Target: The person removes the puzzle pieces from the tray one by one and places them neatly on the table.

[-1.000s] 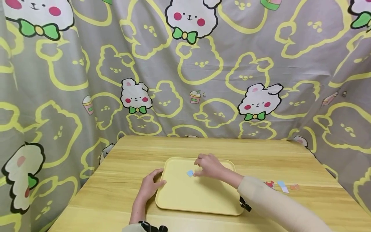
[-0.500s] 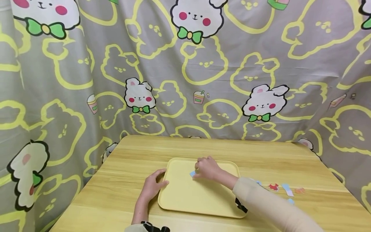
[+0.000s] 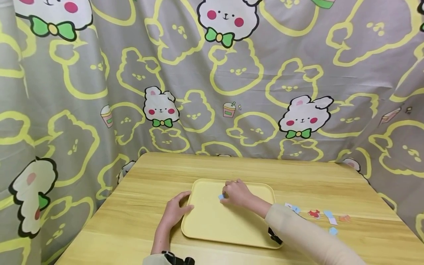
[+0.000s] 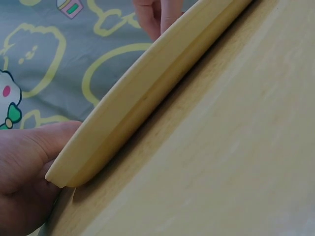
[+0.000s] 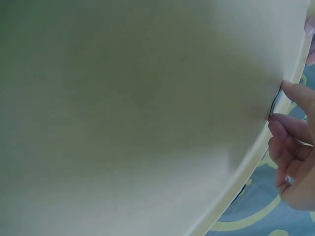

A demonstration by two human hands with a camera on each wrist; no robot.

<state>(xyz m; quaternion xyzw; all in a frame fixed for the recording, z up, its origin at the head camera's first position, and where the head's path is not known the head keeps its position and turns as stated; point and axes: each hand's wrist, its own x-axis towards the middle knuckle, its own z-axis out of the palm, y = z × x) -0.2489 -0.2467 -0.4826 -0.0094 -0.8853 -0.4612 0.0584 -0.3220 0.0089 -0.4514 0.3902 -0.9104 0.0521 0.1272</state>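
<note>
A yellow rectangular tray (image 3: 212, 228) lies on the wooden table. My left hand (image 3: 175, 209) grips its left rim, thumb at the edge and the other fingers along the outer side. In the left wrist view this hand (image 4: 29, 167) shows at the rim's lower end. Over the tray's far half, my right hand (image 3: 237, 193) pinches a small flat light-blue piece (image 3: 221, 197) that lies on the tray, mostly covered by the fingers. Thumb and forefinger stand at its two edges in the right wrist view, where the piece (image 5: 276, 101) appears thin and edge-on.
Right of the tray lie several small flat cutouts: white-and-blue ones (image 3: 294, 209), a red one (image 3: 314, 214), a blue-and-white one (image 3: 330, 218), an orange one (image 3: 345, 219) and a blue one (image 3: 333, 231). A patterned curtain (image 3: 195, 73) hangs behind the table.
My right hand has come down onto the blue piece and its fingers have closed around it. The left hand keeps its place on the tray. More cutouts show beside the right sleeve.
</note>
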